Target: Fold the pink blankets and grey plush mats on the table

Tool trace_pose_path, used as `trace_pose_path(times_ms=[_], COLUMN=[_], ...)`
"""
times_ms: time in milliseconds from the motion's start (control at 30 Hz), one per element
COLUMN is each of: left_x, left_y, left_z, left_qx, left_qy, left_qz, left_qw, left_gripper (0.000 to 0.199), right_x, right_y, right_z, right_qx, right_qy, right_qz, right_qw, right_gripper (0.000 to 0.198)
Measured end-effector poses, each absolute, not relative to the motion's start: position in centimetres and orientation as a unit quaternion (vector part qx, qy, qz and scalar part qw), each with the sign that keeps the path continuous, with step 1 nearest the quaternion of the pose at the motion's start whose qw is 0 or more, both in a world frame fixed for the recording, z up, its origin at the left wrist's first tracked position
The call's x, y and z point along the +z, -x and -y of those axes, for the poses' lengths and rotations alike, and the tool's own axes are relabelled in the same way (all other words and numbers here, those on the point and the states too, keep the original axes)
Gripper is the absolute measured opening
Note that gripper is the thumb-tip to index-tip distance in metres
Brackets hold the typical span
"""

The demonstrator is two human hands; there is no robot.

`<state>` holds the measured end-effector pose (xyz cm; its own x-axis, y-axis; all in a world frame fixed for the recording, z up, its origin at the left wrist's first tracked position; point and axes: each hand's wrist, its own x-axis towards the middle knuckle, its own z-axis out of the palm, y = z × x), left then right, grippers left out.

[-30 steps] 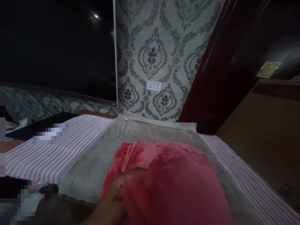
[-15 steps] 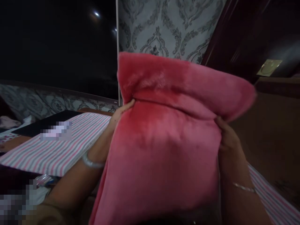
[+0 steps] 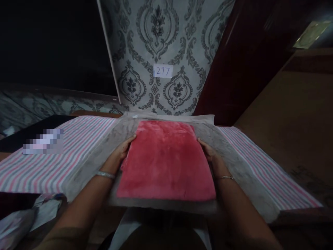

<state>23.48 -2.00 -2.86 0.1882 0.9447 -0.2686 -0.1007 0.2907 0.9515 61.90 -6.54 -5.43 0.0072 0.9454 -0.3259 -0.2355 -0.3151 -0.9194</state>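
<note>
A folded red plush cloth lies as a rough rectangle in front of me, on a grey cloth spread over the table. My left hand grips its left edge, the thumb along the upper side. On the opposite edge, my right hand holds it the same way. Most fingers of both hands are hidden beside or beneath the fabric. Another layer of red shows at the lower left side, near my left wrist.
A striped cloth shows to the left and right of the grey one. Behind stands a patterned wall with a paper label reading 277. A large dark screen is at the left; a brown cardboard box stands at the right.
The red cloth was raised with its top part flopping over; now it lies flat and folded on the grey cloth. Both hands have come down with it, still at its sides.
</note>
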Motion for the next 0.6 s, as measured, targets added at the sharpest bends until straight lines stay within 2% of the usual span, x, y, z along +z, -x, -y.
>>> trace_pose_path(times_ms=[167,333,467,600], left_x=[-2.7,-3.8,-4.3,-3.8], left_y=[-23.4,-23.4,-23.6,-23.6], left_z=[1.7,1.5,1.9,2.5], left_qx=[0.386,0.421,0.469,0.463], left_qy=[-0.415,-0.430,-0.455,-0.457], left_qz=[-0.471,-0.474,-0.462,-0.471], left_qw=[0.676,0.642,0.599,0.596], left_gripper=[0.059,0.055,0.071,0.072], right_x=[-4.5,-5.1,-6.1,-6.6], right_y=[-61.5,-60.9,-61.4,-62.4], right_z=[7.0,7.0,6.3,6.4], right_qx=[0.653,0.568,0.528,0.513], right_qy=[0.485,0.482,0.503,0.537], right_qz=[0.323,0.375,0.396,0.385], right_qw=[0.484,0.552,0.558,0.548], right_gripper=[0.044,0.065,0.078,0.083])
